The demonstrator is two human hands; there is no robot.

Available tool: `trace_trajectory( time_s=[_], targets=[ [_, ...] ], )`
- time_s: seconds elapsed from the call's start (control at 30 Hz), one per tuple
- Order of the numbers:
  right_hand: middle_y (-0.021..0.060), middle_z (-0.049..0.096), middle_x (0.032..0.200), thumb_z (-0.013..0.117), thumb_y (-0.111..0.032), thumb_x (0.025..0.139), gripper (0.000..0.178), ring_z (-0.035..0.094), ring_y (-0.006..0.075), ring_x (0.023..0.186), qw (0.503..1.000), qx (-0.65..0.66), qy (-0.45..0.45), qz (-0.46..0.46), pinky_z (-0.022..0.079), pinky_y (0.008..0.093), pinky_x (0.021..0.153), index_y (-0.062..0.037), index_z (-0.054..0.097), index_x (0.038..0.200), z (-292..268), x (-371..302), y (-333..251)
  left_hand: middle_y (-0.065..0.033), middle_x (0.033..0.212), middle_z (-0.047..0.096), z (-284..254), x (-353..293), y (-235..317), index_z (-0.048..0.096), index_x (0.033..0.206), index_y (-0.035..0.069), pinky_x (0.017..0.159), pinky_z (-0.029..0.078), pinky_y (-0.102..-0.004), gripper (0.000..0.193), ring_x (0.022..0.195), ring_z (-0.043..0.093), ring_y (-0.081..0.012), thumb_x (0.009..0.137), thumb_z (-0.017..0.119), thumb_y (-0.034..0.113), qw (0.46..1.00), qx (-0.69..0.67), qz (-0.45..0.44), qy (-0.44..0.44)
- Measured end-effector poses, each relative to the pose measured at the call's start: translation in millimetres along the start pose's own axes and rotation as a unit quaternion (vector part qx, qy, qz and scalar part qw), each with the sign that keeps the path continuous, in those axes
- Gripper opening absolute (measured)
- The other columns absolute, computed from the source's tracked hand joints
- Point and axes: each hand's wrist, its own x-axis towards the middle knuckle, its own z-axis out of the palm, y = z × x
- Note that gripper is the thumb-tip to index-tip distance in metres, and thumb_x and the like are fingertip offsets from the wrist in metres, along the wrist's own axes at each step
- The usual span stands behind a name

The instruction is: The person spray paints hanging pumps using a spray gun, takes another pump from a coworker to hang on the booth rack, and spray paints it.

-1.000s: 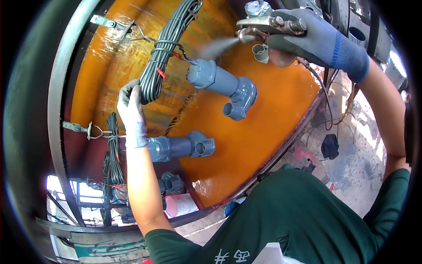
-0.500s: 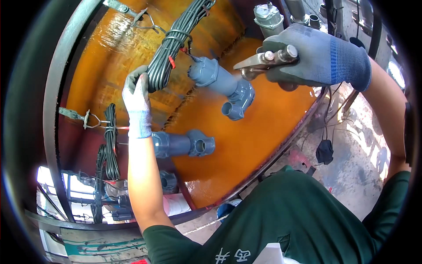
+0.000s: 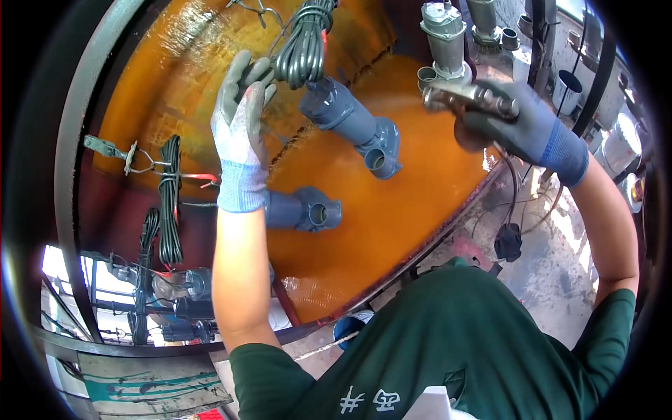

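My right hand (image 3: 518, 126), in a grey-blue knit glove, is closed round a metal spray gun (image 3: 469, 101). The gun's nozzle faces left, and a faint mist hangs in front of it. Below the cable coil (image 3: 306, 42) hangs a grey-blue coated pump (image 3: 350, 119), tilted, with its round outlet at the lower end. My left hand (image 3: 241, 115), gloved too, is raised beside the coil with its fingers apart. Whether a fingertip touches the coil I cannot tell. A second coated pump (image 3: 301, 210) is partly hidden behind my left wrist.
An orange-coated curved booth wall (image 3: 392, 224) surrounds the pumps. Bare grey pumps (image 3: 444, 45) stand at the upper right. More cable coils (image 3: 169, 203) hang at the left inside a dark metal frame (image 3: 70, 140). A hose (image 3: 514, 182) drops from the gun past a dark pouch (image 3: 507, 241).
My left hand has let go of the cable coil and its fingers have spread. The right hand has drawn the spray gun back to the right, away from the pump, which has turned slightly.
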Motion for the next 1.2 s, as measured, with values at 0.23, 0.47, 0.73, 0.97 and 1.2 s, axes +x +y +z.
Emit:
trace_trajectory(
  time_s=[0.23, 0.47, 0.73, 0.97, 1.2],
  targets=[
    [0.0063, 0.069, 0.076, 0.071, -0.015, 0.096, 0.020, 0.066, 0.0153, 0.068, 0.996, -0.033, -0.071, -0.038, 0.054, 0.0307, 0.069, -0.0016, 0.064, 0.110, 0, 0, -42, -0.0170, 0.114, 0.069, 27, -155, -68, 0.060, 0.128, -0.005, 0.097, 0.055, -0.0414, 0.046, 0.110, 0.067, -0.0258, 0.106, 0.058, 0.036, 0.991, -0.033, -0.081, 0.104],
    [0.0068, 0.069, 0.082, 0.073, -0.011, 0.094, 0.022, 0.065, 0.0161, 0.075, 0.970, -0.189, -0.124, 0.091, 0.053, 0.0325, 0.073, -0.0004, 0.065, 0.111, -19, 38, -111, -0.0081, 0.099, 0.071, 46, -416, -229, 0.069, 0.111, -0.001, 0.079, 0.055, -0.0333, 0.023, 0.089, 0.067, -0.0179, 0.106, 0.057, 0.018, 0.885, -0.125, -0.395, 0.212],
    [0.0122, 0.070, 0.095, 0.076, -0.018, 0.091, 0.038, 0.070, 0.0187, 0.083, 0.973, -0.208, -0.097, -0.024, 0.056, 0.0328, 0.074, -0.0004, 0.063, 0.122, 0, 64, -127, -0.0099, 0.094, 0.072, 46, -528, -270, 0.070, 0.104, -0.003, 0.075, 0.056, -0.0304, 0.020, 0.081, 0.068, -0.0167, 0.102, 0.056, 0.011, 0.856, -0.012, -0.491, 0.161],
    [0.0128, 0.069, 0.091, 0.082, -0.019, 0.083, 0.030, 0.069, 0.0294, 0.088, 0.911, -0.403, -0.081, 0.034, 0.053, 0.0398, 0.078, -0.0078, 0.069, 0.107, -12, -1, -91, -0.0109, 0.107, 0.070, 56, -387, -221, 0.067, 0.113, -0.004, 0.094, 0.052, -0.0337, 0.018, 0.103, 0.066, -0.0185, 0.102, 0.056, 0.005, 0.930, -0.089, -0.328, 0.141],
    [0.0043, 0.071, 0.079, 0.073, -0.013, 0.093, 0.021, 0.066, 0.0096, 0.067, 0.978, -0.086, 0.082, 0.170, 0.053, 0.0293, 0.062, -0.0045, 0.070, 0.112, 47, -129, 34, -0.0176, 0.128, 0.064, 39, -100, -117, 0.054, 0.137, -0.008, 0.104, 0.049, -0.0404, 0.041, 0.117, 0.064, -0.0250, 0.106, 0.056, 0.018, 0.979, -0.175, -0.061, 0.088]
  ],
)
